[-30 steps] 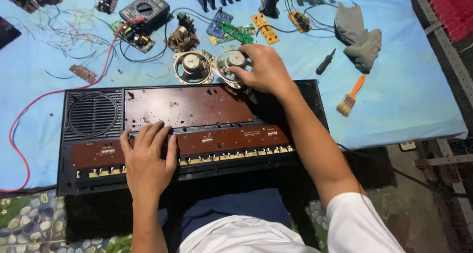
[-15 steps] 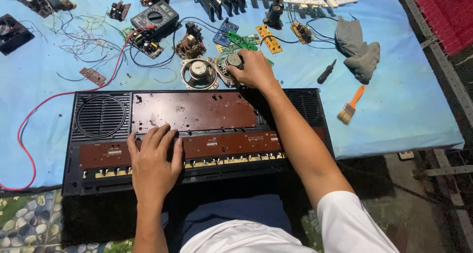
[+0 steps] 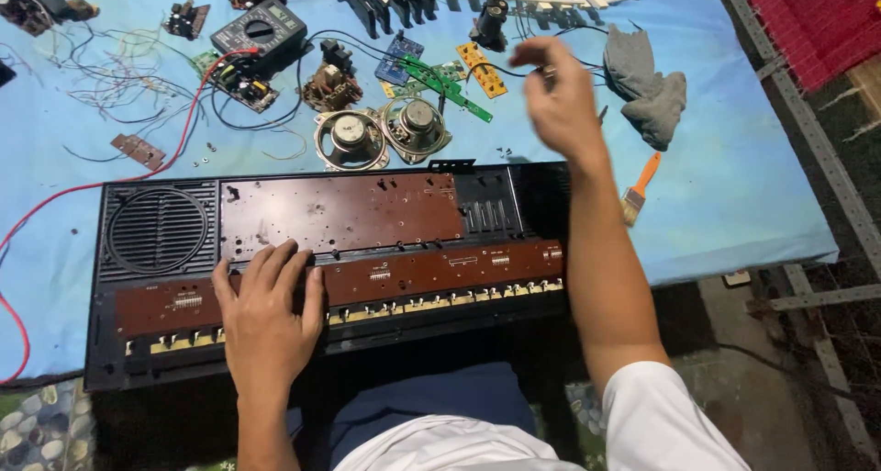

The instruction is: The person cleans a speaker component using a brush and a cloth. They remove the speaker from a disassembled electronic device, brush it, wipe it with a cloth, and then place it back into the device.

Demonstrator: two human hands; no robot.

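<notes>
My left hand [image 3: 266, 319] lies flat on the front edge of the black keyboard chassis [image 3: 321, 260], fingers spread and pressed down on the lower brown circuit strip [image 3: 431, 274], gripping nothing. The chassis runs long axis left-right, directly in front of me, round speaker grille [image 3: 158, 229] at its left end. My right hand [image 3: 560, 99] is raised just past the chassis's far right corner, motion-blurred; fingers look loosely curled, thumb and forefinger may be pinching something small and dark, can't confirm. From those fingers the two loose speakers [image 3: 381, 133] lie to the left, just beyond the chassis's far edge, touching side by side. Right hand is clearly the nearer one. Orange-handled brush [image 3: 638, 188] sits off the chassis's right end, grey cloth [image 3: 647, 85] beyond it, multimeter [image 3: 259, 32] farther back left.
</notes>
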